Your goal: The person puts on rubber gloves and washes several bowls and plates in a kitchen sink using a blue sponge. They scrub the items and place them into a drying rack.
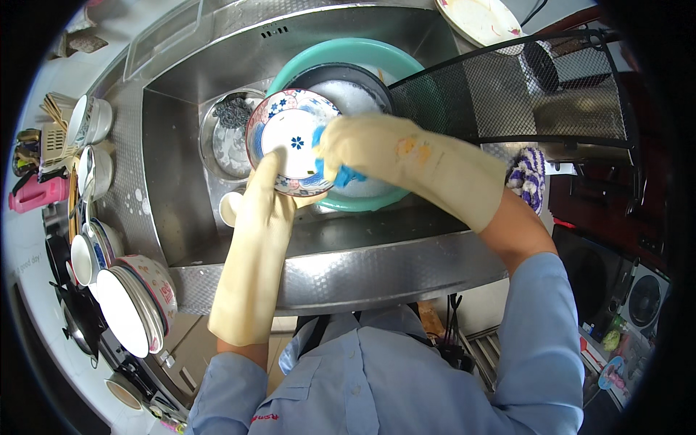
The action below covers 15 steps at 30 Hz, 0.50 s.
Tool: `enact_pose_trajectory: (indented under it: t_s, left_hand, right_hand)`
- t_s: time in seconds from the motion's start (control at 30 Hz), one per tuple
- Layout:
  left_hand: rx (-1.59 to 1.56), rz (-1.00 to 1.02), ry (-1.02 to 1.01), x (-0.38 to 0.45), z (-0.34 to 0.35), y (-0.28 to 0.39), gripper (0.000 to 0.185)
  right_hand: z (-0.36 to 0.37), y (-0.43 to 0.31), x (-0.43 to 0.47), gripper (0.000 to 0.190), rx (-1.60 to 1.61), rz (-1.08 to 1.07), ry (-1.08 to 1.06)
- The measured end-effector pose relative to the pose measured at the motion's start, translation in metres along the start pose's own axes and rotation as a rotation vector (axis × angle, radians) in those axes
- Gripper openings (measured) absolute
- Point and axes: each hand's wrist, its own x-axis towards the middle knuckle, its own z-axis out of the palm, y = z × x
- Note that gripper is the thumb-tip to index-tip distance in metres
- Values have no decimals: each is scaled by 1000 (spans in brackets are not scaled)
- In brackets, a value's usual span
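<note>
My left hand [267,196], in a long cream rubber glove, grips a patterned porcelain plate [293,125] by its lower edge, thumb on the inner face. My right hand [350,144], gloved alike, holds a blue cloth [341,173] against the plate's right side. Under them in the steel sink stands a green plastic basin [304,51] with a dark round bowl [326,73] of sudsy water inside. A clear round bowl [209,149] holding a dark scouring pad [234,112] sits left of the plate. A white cup [230,209] lies beside my left glove.
Stacked bowls and plates [130,304] stand on the left counter, with more white bowls [89,119] further up. A black mesh rack [522,87] overhangs the sink's right side. A white plate [481,19] rests at the back right. The sink's front edge [348,274] runs before me.
</note>
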Motion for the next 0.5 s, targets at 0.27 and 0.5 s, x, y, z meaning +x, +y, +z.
enact_pose_trajectory:
  t_s: [0.27,0.5]
  left_hand:
    - [208,46,-199,6,-18,-5,67]
    - [184,68,-176,5,-20,-8,64]
  right_hand:
    - [-39,-40,46,26,-242,-40,249]
    - [7,-6,84,31,-107,-107,433]
